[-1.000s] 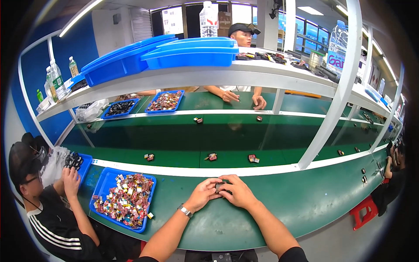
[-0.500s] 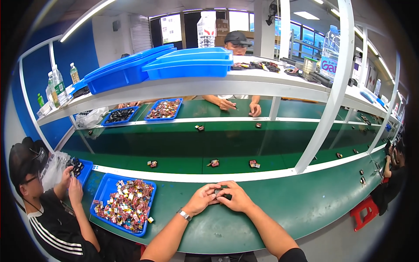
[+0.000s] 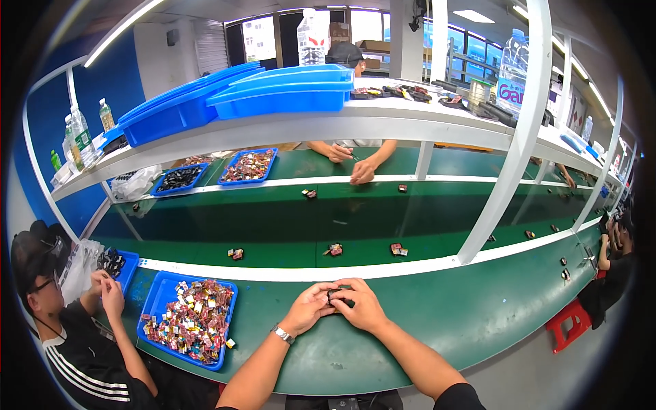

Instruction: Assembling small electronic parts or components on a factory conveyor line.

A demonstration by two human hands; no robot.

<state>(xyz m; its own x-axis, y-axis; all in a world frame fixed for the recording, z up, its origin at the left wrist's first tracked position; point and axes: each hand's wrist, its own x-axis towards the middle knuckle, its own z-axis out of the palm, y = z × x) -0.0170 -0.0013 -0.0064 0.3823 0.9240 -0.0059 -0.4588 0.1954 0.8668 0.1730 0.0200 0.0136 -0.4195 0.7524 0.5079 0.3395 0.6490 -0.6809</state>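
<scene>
Both my hands meet over the green bench top, close to the white rail. My left hand, with a watch on its wrist, has its fingers closed round a small black piece. From the other side my right hand pinches the same piece with thumb and fingers. Fingers cover most of it, so its exact kind does not show. Left of my forearm lies a blue tray heaped with small parts in red, white and yellow.
Beyond the white rail runs a green belt with small part clusters. A co-worker sits at left, another at far right by a red stool. Overhead, a shelf holds blue trays; a white post stands right.
My hands stay together on the black piece, and my fingers have shifted slightly around it. The view has moved a little. Across the belt, the co-worker's hands have come closer together.
</scene>
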